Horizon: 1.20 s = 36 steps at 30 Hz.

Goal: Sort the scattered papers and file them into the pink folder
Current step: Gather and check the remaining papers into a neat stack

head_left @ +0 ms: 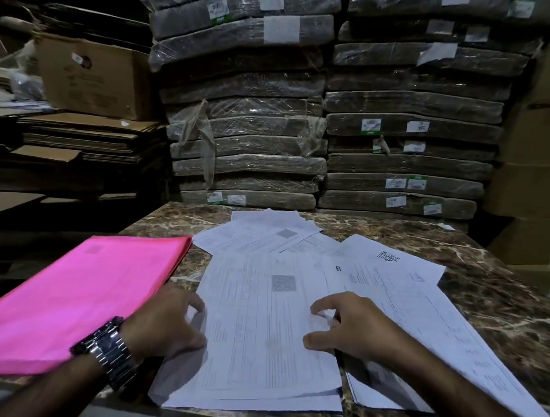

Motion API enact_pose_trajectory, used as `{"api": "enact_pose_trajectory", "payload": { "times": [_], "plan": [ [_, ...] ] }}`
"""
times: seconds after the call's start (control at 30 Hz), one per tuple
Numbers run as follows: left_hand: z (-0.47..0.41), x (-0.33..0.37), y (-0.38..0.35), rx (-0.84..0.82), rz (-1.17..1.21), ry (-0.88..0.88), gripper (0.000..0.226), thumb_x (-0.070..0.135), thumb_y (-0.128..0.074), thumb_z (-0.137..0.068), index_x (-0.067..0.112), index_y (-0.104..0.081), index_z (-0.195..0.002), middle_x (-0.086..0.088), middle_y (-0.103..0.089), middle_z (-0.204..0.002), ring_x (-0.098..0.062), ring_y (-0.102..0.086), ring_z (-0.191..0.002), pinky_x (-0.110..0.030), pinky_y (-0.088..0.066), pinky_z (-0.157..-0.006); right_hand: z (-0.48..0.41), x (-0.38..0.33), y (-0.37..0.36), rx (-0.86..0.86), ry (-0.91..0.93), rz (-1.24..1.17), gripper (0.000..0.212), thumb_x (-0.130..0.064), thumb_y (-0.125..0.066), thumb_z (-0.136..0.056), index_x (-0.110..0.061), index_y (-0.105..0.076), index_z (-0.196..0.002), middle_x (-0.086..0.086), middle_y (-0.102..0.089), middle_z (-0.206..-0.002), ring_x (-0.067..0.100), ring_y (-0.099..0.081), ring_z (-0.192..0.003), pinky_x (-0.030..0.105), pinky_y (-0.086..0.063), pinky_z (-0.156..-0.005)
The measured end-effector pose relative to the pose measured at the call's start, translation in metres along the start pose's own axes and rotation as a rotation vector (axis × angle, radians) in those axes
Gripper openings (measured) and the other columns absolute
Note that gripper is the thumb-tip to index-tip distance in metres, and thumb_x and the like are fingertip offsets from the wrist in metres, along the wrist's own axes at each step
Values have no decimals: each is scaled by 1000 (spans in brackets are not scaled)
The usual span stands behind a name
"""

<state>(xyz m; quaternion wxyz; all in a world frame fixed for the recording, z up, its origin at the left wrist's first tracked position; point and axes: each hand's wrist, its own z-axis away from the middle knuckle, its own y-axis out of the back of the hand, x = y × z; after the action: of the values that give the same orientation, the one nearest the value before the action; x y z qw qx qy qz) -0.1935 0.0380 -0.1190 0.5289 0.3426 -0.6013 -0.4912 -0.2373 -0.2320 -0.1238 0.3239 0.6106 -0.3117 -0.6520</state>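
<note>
Both hands are on the top printed sheet [259, 321]. The left hand [168, 321] curls its grip round the sheet's left edge. The right hand [340, 327] sets bent fingers at the right edge, and I cannot tell whether it pinches. The glossy pink folder [75, 298] lies closed just left, overhanging the marble table [495, 298].

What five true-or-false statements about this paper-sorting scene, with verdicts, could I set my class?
1. The pink folder lies to the left of the scattered papers. True.
2. The folder lies open with sheets filed inside. False: it lies closed on the table.
3. A wristwatch sits on the wrist of the left hand. True.
4. The right hand rests on the folder. False: it is on the nearest sheet.
5. Wrapped bundles are stacked behind the table. True.
</note>
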Motion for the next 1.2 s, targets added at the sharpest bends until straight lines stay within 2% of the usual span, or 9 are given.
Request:
{"api": "enact_pose_trajectory", "payload": {
  "times": [0.1,0.27,0.4,0.5,0.67,0.73,0.9,1.07,1.2],
  "plan": [
    [-6,11,-1,100,-31,-36,55,36,-75,-77,24,-55,-127,-1,-46,-134,-18,-46,-119,-32,-41,-102,6,13,22,86,-85,-64,59,-43,-79,-73,-27,-58,-126,-6,-58,-118,9,-55,-95,17,-39,-64],
    [-17,77,-6,-39,307,-225,41,37,-74,-79,26,-64,-118,11,-64,-108,-8,-62,-96,-24,-51,-83,17,47,63,297,-321,75,60,-41,-77,-77,-12,-57,-125,6,-58,-129,20,-59,-100,27,-47,-72],
    [-31,132,-26,-153,308,-299,47,35,-73,-80,22,-61,-123,4,-65,-117,-11,-60,-98,-20,-47,-76,29,76,73,299,-490,301,55,-48,-73,-76,-11,-59,-115,2,-70,-97,20,-61,-88,30,-50,-77],
    [-38,157,-42,-175,192,-312,55,38,-73,-79,18,-57,-128,0,-59,-126,-16,-57,-112,-23,-45,-83,35,95,73,277,-569,332,64,-62,-70,-70,-12,-60,-110,2,-70,-102,23,-64,-95,32,-50,-82],
    [-41,174,-50,-157,81,-298,33,35,-77,-73,23,-59,-98,0,-59,-102,-19,-59,-102,-31,-50,-85,40,100,82,270,-562,-2,51,-34,-81,-73,-3,-58,-107,4,-67,-79,19,-66,-69,31,-50,-66],
    [-44,174,-51,-148,112,-289,33,34,-78,-72,23,-55,-93,2,-53,-98,-16,-52,-90,-28,-46,-77,43,99,86,271,-531,-113,57,-25,-81,-75,1,-56,-118,9,-67,-93,21,-65,-75,33,-50,-69],
    [-52,169,-55,-107,193,-261,57,31,-77,-75,18,-55,-126,1,-54,-130,-18,-52,-116,-23,-43,-83,48,96,91,285,-510,-267,59,-12,-75,-82,12,-49,-130,27,-54,-132,8,-57,-72,33,-53,-66],
    [-55,167,-54,-109,290,-215,61,29,-80,-73,19,-56,-128,0,-53,-135,-19,-51,-120,-21,-41,-83,39,104,94,286,-549,-415,26,-11,-79,-78,8,-68,-90,18,-70,-82,17,-60,-59,25,-43,-54],
    [-55,166,-52,-150,311,-214,61,31,-79,-74,20,-54,-129,1,-50,-137,-18,-49,-122,-20,-39,-83,34,111,90,294,-534,-612,27,3,-72,-80,4,-62,-105,12,-66,-76,24,-65,-61,25,-50,-50]
  ]
}}
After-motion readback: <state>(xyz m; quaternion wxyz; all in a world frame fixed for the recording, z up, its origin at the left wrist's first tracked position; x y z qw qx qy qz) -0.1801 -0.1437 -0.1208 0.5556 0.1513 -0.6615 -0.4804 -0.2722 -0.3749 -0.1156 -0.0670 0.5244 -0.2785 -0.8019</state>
